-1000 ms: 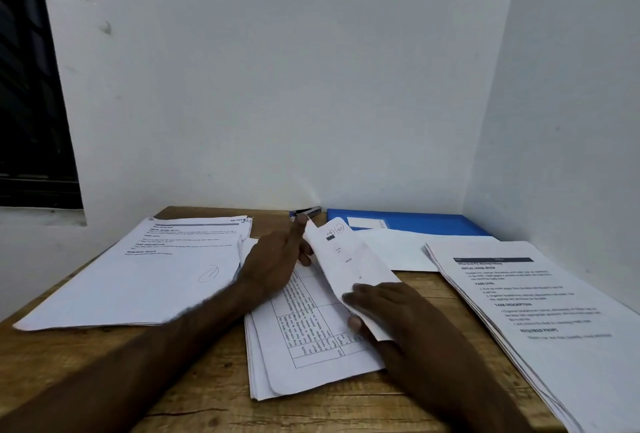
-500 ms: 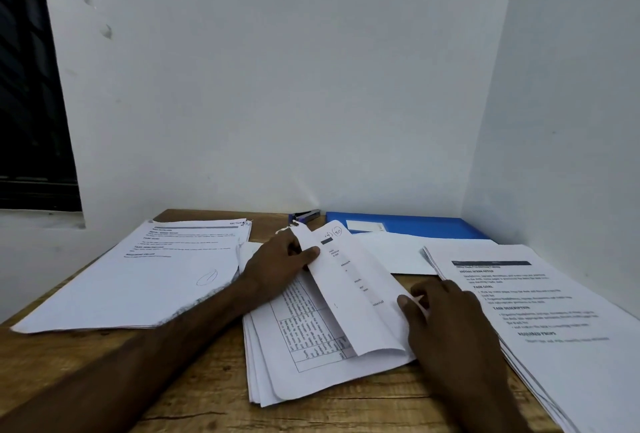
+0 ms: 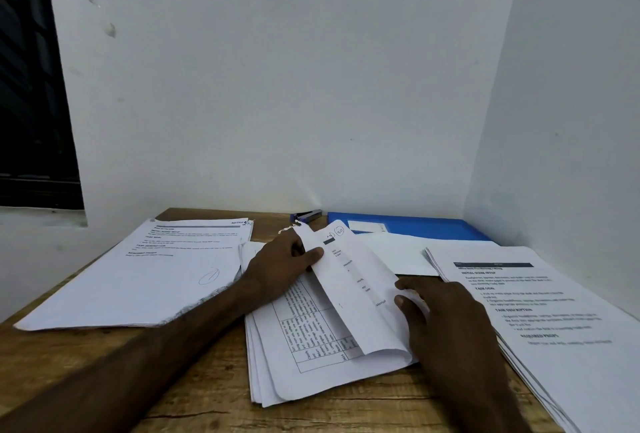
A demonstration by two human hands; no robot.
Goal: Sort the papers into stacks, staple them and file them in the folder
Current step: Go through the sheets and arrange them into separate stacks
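While the left hand (image 3: 287,259) pinches the raised sheet (image 3: 349,294) at its top corner, the right hand (image 3: 446,322) presses flat on its right edge, the paper stack (image 3: 304,356) lying beneath, between both.

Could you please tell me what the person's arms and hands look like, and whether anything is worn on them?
Both are bare. The left hand and the right hand wear no gloves, and I can make out no ring, watch or bracelet on either. The left forearm and the right forearm are uncovered to the picture's edge, with no sleeve in view.
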